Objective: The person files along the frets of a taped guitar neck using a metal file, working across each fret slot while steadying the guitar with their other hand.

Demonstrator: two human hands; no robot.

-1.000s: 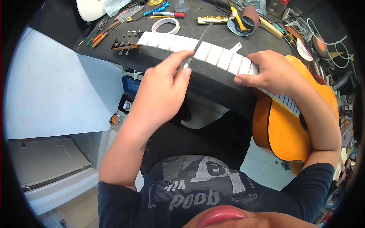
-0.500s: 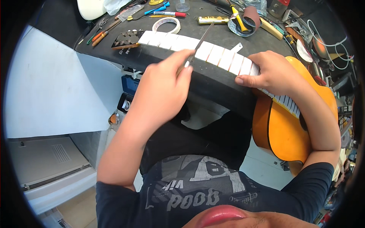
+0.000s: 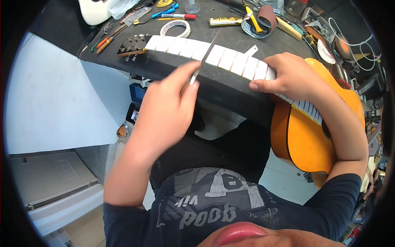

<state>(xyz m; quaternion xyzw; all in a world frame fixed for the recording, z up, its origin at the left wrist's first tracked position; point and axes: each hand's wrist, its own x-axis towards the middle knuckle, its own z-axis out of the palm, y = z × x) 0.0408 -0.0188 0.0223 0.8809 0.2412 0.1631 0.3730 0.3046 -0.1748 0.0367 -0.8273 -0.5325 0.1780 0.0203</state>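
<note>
A long orange wooden guitar (image 3: 306,136) lies across the edge of a dark workbench (image 3: 222,88). Its round body hangs off the bench at the person's right side, and its neck (image 3: 214,55) runs to the left along the bench top. The neck is covered with white tape squares, with thin gaps between them. The dark headstock (image 3: 131,44) with its tuning pegs sits at the far left end.

The left hand (image 3: 166,113) is closed around a thin flat metal file (image 3: 202,61). The fingers pinch the near end of the file. The file slants up and away from the hand, and its far part lies across the taped neck near the middle.

The right hand (image 3: 290,76) rests on the neck close to where it meets the body. Its fingers are curled over the neck and press on it, with the thumb along the near edge.

Behind the neck on the bench lie a white roll of tape (image 3: 175,29), a red and white marker pen (image 3: 178,16), a blue pen (image 3: 164,10) and a yellow-handled tool (image 3: 253,16). Orange-handled screwdrivers (image 3: 108,40) lie just left of the headstock.
</note>
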